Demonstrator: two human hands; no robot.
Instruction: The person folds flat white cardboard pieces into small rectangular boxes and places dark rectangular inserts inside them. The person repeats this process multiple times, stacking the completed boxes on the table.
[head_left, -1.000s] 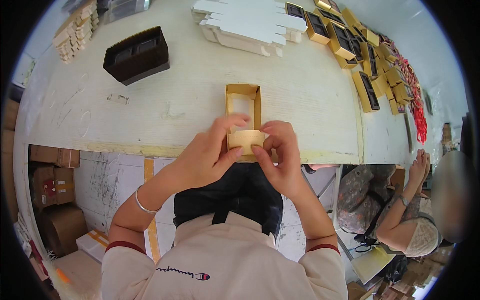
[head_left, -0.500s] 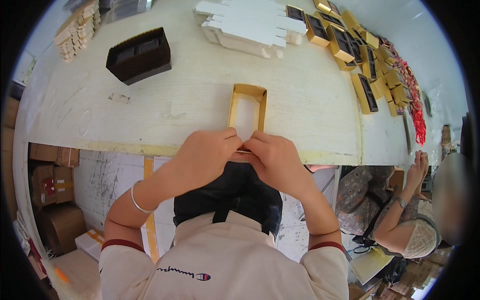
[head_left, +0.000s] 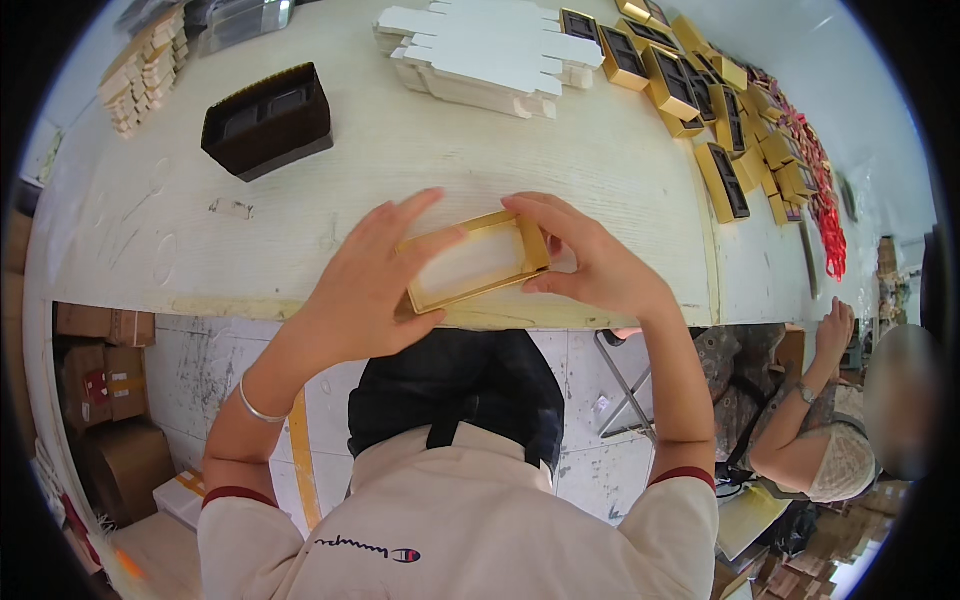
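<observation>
A gold open-topped cardboard box (head_left: pixel 478 293) with a white inside lies slantwise near the table's front edge. My right hand (head_left: pixel 590 255) grips its right end, thumb on the near side and fingers at the far corner. Over the box's left end is my left hand (head_left: pixel 372 270), its fingers spread and a little blurred, the thumb by the near left corner. Farther left stands a stack of dark brown plastic trays (head_left: pixel 268 120). A pile of flat white box blanks (head_left: pixel 490 60) lies beyond the box.
Several gold boxes with dark trays (head_left: pixel 722 180) crowd the table's right side, beside red ribbons (head_left: pixel 828 225). Stacked pale strips (head_left: pixel 145 75) stand at the far left. Another person's hands (head_left: pixel 835 325) are at the right. Cartons (head_left: pixel 105 375) sit under the table.
The box has turned from pointing away from me to lying nearly crosswise. My hands have moved from its near end to its two ends, and the left fingers have spread.
</observation>
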